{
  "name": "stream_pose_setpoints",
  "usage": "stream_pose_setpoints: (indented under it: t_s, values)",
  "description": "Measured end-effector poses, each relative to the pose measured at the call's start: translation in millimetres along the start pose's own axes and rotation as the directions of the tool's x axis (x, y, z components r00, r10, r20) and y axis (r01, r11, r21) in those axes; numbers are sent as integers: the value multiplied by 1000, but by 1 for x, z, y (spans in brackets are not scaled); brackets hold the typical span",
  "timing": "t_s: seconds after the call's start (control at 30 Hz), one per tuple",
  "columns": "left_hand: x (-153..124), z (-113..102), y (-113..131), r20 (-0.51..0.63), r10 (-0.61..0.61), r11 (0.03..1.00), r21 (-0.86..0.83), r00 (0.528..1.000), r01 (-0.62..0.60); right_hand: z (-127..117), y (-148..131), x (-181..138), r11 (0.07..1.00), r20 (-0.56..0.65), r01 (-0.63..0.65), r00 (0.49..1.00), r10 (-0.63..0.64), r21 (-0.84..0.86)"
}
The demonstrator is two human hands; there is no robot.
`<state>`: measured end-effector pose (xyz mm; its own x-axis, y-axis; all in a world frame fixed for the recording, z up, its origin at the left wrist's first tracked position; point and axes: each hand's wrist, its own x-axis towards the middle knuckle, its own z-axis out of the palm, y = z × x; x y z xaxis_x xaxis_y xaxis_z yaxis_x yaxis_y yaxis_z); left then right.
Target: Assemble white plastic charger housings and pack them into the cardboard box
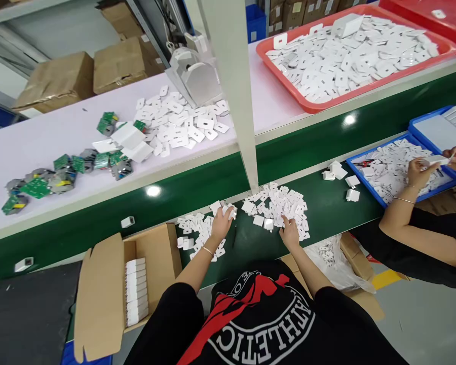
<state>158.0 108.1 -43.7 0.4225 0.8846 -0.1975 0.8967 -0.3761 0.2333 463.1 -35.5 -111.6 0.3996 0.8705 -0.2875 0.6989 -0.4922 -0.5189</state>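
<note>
My left hand (221, 224) is closed around a small white plastic housing (231, 212) above the edge of the bench. Beneath and left of it lies a small heap of flat white plastic plates (201, 228), with a few white box-shaped housings (185, 243) at its side. My right hand (290, 234) reaches into a larger heap of white plates (285, 205), its fingertips drawn together at the near edge. Whatever those fingers pinch is too small to make out. White housings (268, 224) rest at the left of this larger heap.
An open cardboard box (148, 243) with a row of white units stands left. On the shelf above are green circuit boards (36, 187) and a red tray (311, 104) of white plates. A co-worker's hands (421, 170) work over a blue tray (380, 197) at right.
</note>
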Motion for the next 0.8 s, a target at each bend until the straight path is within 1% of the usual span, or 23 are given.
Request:
stream_pose_setpoints:
  t_s: [0.07,0.13,0.2,0.27,0.33,0.43,0.53,0.6,0.67,0.73,0.8]
  values:
    - [-20,10,10,8,16,1000,-15,1000,-16,-4,-1,15,998,18,66,998,-66,-23]
    - [-37,24,23,47,66,997,-38,997,-64,-8,-3,28,992,36,122,992,-121,-33]
    - [-49,40,35,93,97,994,-65,991,-91,-10,-5,37,986,47,164,986,-163,-34]
    - [-53,55,45,125,78,993,-92,989,-67,-13,-7,42,981,50,194,980,-192,-31]
    - [-52,66,52,135,28,991,-130,990,-10,-14,-10,45,977,44,214,976,-212,-27]
    - [-48,70,58,113,-44,967,-244,993,71,-17,-14,45,974,25,228,974,-227,-19]
    - [-48,61,62,70,-116,898,-419,991,135,-16,-19,33,972,45,235,971,-235,-2]
    - [-51,51,63,48,-189,814,-550,981,184,-11,-23,17,970,94,244,965,-243,4]
    - [-54,40,64,51,-280,681,-693,959,236,-4,-27,-3,967,160,254,955,-250,-6]
    - [-57,27,65,97,-357,484,-831,929,273,7,-31,-22,966,231,257,942,-242,-34]
    - [-59,12,66,168,-387,239,-932,907,274,16,-34,-34,966,290,246,933,-214,-78]
